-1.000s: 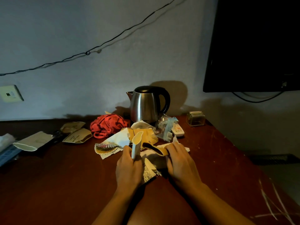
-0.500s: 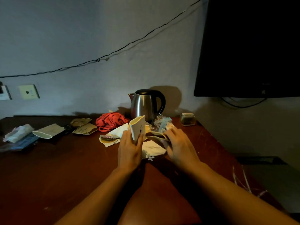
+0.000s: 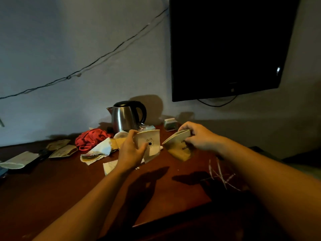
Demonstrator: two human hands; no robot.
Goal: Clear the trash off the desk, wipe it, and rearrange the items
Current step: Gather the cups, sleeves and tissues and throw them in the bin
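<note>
what changed: both flattened paper cups have been lifted clear of the pile since a second ago, when the hands were down on the desk among the scraps. The camera view has also swung right, so more of the TV is seen.

left hand (image 3: 132, 150): curled round a squashed white paper cup (image 3: 149, 145), held up above the desk, thumb across its printed face.

right hand (image 3: 196, 136): a second crushed cup, the tan paper cup (image 3: 177, 146), is pinched at its rim between thumb and fingers, tilted mouth-left, held apart from the white one.

what it means: trash pickup looks to be barely started, probably two pieces in hand and lots left. No bin can be seen, so where they get dropped can't be told.

desk (image 3: 69, 188): dark red wood, scratched white near the right edge.

still on it: a crumpled white napkin (image 3: 102, 148) and paper scraps just behind the left hand, more flattened cups (image 3: 62, 151) at far left.

further back: red cloth (image 3: 90, 138), steel kettle (image 3: 125, 117), a small glass jar (image 3: 170, 125) by the wall.

in the way: wiping is blocked until the litter is gone; kettle and jar would need shifting too.

wall: a TV (image 3: 229, 46) is mounted up right, a loose cable (image 3: 104, 56) strung across.
</note>
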